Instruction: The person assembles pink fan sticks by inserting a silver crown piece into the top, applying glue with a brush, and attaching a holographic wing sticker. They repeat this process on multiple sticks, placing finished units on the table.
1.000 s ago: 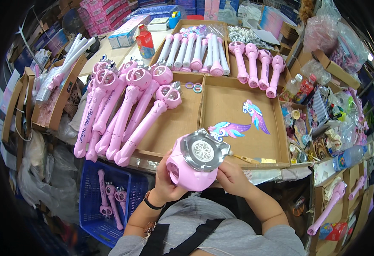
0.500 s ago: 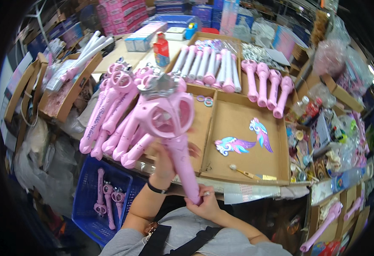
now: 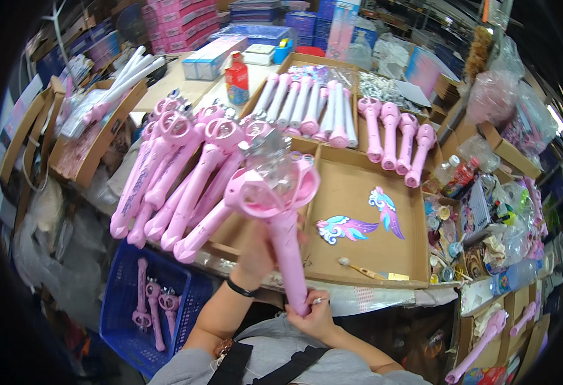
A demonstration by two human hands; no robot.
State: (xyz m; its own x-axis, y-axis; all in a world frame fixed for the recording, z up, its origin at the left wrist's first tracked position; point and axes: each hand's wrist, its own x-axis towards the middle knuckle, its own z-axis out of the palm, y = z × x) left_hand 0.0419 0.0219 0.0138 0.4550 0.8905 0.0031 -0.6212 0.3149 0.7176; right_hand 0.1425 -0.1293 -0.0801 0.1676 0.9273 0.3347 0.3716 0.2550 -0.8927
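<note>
Right hand (image 3: 312, 316) first: I've got its fingers curled tight round the lower end of the pink wand (image 3: 287, 256), no gap to speak of. Left hand (image 3: 254, 256) sits behind the shaft, smeared and half hidden; how far its fingers are spread, or whether they grip, I cannot tell from my feed. A black band (image 3: 240, 289) rings that wrist.

The wand itself stands tilted in front of the body, clear silvery top uppermost, its round head overlapping the tray's edge in my view. Just beyond, on my left, a cluster of pink wands (image 3: 195, 199) leans side by side. To the right, the cardboard tray (image 3: 333, 186) carries two wing-shaped pieces (image 3: 386, 213), blue and purple, and a small brush (image 3: 362, 269) near its front edge.

Further back: white-and-pink handles (image 3: 292, 106), then four pink wand bodies (image 3: 390, 131) to their right. Down low on the left, a blue basket (image 3: 130, 353) holds more wands.
</note>
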